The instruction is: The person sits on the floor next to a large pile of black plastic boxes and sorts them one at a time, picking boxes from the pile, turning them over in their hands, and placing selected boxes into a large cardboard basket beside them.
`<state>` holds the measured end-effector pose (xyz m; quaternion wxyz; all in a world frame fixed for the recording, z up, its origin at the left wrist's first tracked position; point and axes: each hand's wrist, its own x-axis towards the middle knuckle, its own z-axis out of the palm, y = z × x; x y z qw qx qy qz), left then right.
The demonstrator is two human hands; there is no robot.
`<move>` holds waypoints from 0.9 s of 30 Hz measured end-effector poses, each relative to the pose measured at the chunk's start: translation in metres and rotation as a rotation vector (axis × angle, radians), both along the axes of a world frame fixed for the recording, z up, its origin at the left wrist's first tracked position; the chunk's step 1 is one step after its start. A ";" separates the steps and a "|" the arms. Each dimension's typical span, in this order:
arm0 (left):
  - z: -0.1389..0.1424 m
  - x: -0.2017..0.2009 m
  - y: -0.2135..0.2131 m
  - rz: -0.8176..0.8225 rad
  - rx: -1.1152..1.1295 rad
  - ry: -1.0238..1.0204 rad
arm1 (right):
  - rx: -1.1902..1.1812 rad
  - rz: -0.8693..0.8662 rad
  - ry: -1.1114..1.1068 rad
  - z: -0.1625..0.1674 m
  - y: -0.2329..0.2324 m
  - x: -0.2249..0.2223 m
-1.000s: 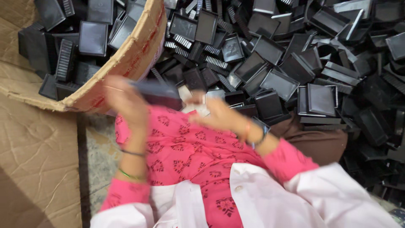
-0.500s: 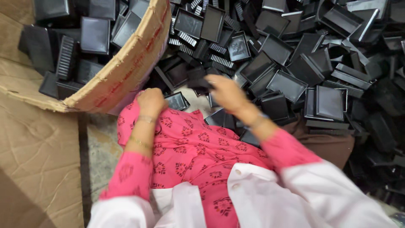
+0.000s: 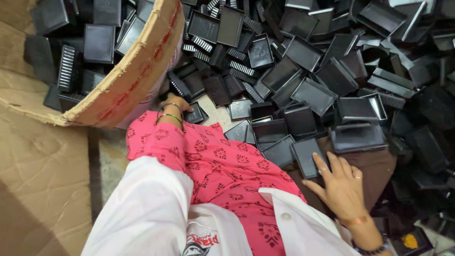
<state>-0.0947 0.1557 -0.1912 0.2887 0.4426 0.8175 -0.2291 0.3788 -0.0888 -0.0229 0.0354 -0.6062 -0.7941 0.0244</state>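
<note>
Loose black plastic trays [image 3: 303,95] crowded the floor ahead, leaving only a small bare patch [image 3: 215,110] between them. The tilted cardboard box [image 3: 128,85] walled off the left. The right hand [image 3: 339,187] lay on brown cloth [image 3: 379,166], hemmed by trays.

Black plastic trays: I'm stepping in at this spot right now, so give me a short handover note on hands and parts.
Left hand: reaching down into the gap beside the cardboard box, touching a small black tray; grip hidden.
Right hand: open, fingers spread, resting flat on a black tray at the near edge of the pile.
Parts: a large loose pile of black trays covers the floor ahead; more lie inside the cardboard box.
Done: some trays are in the box.
Left: most of the pile is outside it.
</note>
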 end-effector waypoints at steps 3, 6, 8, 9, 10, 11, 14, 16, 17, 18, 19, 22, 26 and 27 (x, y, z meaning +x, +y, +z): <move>-0.006 -0.004 -0.006 0.044 0.169 0.003 | -0.024 -0.047 0.062 -0.019 0.002 -0.013; -0.004 -0.008 -0.023 0.015 0.568 -0.141 | -0.131 -0.055 0.070 -0.029 0.012 -0.019; 0.016 -0.001 -0.040 -0.021 0.910 -0.279 | -0.129 -0.059 0.088 -0.031 0.018 -0.021; 0.031 0.007 -0.048 -0.042 1.085 -0.342 | -0.126 -0.059 0.100 -0.030 0.021 -0.022; 0.050 0.017 -0.055 -0.067 1.257 -0.403 | -0.128 -0.052 0.101 -0.030 0.024 -0.022; 0.070 0.032 -0.059 -0.153 1.353 -0.506 | -0.133 -0.049 0.102 -0.029 0.026 -0.022; 0.128 0.076 -0.074 -0.215 1.069 -1.004 | -0.204 -0.059 0.071 -0.030 0.029 -0.018; 0.157 0.080 -0.089 -0.384 0.914 -1.210 | -0.243 -0.063 0.030 -0.034 0.032 -0.015; 0.166 0.071 -0.100 -0.458 1.001 -1.103 | -0.264 -0.060 0.010 -0.036 0.033 -0.015; 0.171 0.054 -0.112 -0.531 1.085 -0.991 | -0.283 -0.058 -0.011 -0.038 0.034 -0.017; 0.170 0.032 -0.127 -0.602 1.162 -0.877 | -0.271 -0.055 -0.022 -0.039 0.036 -0.019; 0.143 -0.055 -0.184 -0.031 1.273 -0.497 | -0.316 -0.059 -0.131 -0.028 0.044 -0.033; 0.054 -0.124 -0.249 0.850 0.743 -0.563 | -0.479 -0.046 -0.204 0.029 0.072 -0.065; 0.028 -0.127 -0.254 1.086 0.654 -0.794 | -0.496 -0.029 -0.155 0.048 0.085 -0.075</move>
